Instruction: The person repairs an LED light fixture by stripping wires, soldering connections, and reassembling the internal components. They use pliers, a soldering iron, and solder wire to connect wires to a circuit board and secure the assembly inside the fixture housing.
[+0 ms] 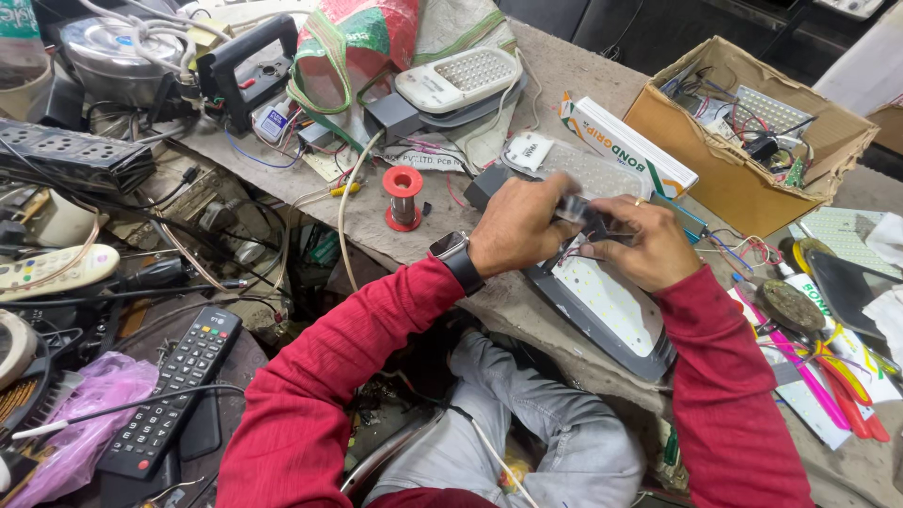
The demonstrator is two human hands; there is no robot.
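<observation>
Between both hands [583,235], small dark wired component [588,218].

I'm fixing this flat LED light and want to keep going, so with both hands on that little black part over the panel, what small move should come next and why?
Probably steady it before pulling. The left hand and right hand both pinch the small black part just above the white LED panel, and thin red wires run from it down toward the panel. Ease it up gently so they aren't strained.
</observation>
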